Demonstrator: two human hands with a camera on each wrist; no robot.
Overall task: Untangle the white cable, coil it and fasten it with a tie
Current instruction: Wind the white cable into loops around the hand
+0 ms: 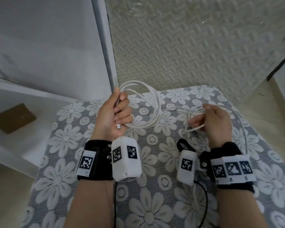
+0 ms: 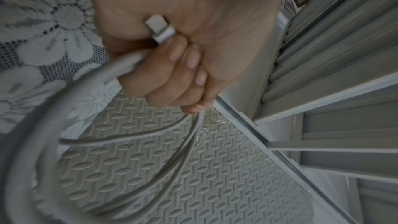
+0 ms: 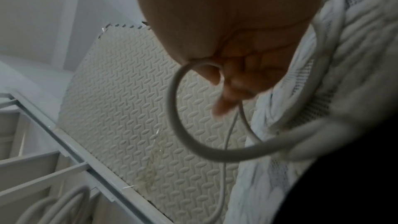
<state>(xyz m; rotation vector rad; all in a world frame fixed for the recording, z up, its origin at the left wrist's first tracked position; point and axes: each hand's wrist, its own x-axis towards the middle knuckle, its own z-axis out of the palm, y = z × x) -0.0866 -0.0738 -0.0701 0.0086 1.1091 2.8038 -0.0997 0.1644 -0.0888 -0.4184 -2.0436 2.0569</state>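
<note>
I am looking down from the head view and starting at the far left, where a brown block [image 1: 13, 118] is lying on a white shelf [image 1: 39, 102], well apart from my left hand [image 1: 113, 115]; what the block is, I cannot tell. That hand is clenching round several loops of the cable [image 1: 148, 109], thumb up, fingers curled across them. The plug [image 1: 118, 126] is poking out just under the little finger, and in the left wrist view the plug [image 2: 160, 31] is lying against the palm with the cable [image 2: 90, 101] fanning out of the left hand [image 2: 183, 43] in blurred arcs. The coil is hanging to the right of that hand, over the far edge of the cloth [image 1: 155, 203] with its white flowers.

Further right, my right hand [image 1: 215, 122] is pinching a thin strand of the cable between thumb and fingers. It is blurring badly, so I cannot tell exactly how the fingers are lying. In the right wrist view, the right hand [image 3: 237, 57] is showing a loop of cable [image 3: 178, 125] curving away below it; the fingertips are smeared. Just left of this hand a small tangle is sitting on the cloth, hard to make out. A long run is arcing round the hand's right side and passing out of sight behind the wrist. The floor mat [image 1: 196, 46] is lying beyond both hands.
</note>
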